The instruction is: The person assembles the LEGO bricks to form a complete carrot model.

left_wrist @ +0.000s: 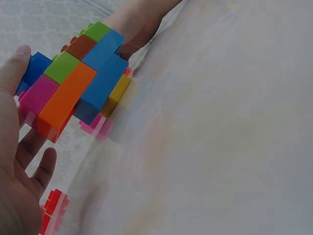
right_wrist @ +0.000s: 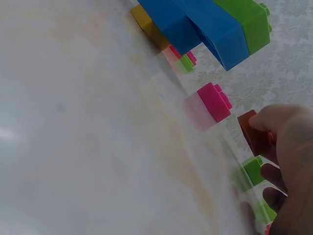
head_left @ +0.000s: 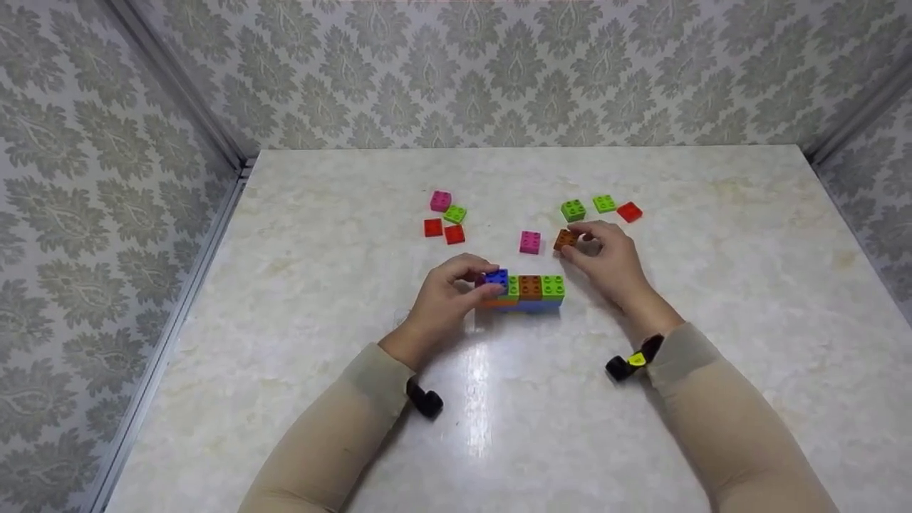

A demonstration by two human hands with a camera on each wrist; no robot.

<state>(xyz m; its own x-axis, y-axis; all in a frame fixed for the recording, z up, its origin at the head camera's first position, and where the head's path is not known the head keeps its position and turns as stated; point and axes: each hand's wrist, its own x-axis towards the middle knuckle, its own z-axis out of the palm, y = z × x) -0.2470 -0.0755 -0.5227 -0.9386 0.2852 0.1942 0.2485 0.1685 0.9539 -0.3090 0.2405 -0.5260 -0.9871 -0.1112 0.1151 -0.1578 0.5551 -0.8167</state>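
Observation:
A stepped stack of toy building bricks (head_left: 531,305) stands in front of me. In the left wrist view it shows a yellow brick (left_wrist: 116,95) at the bottom, long blue ones and an orange brick (left_wrist: 67,103) above, then a row of pink, green and brown. At the stack's left end, on top, sits a small blue brick (head_left: 497,281). My left hand (head_left: 450,293) pinches that blue brick between thumb and fingers. Beyond the stack's right end, my right hand (head_left: 609,260) pinches a loose brown brick (right_wrist: 254,133), which in the right wrist view appears raised off the tabletop.
A loose pink brick (head_left: 529,242) lies behind the stack, left of the brown one. Farther back on the left are a pink brick (head_left: 440,200), a green brick (head_left: 455,214) and two red pieces. Green bricks (head_left: 573,210) and a red piece (head_left: 630,211) lie back right.

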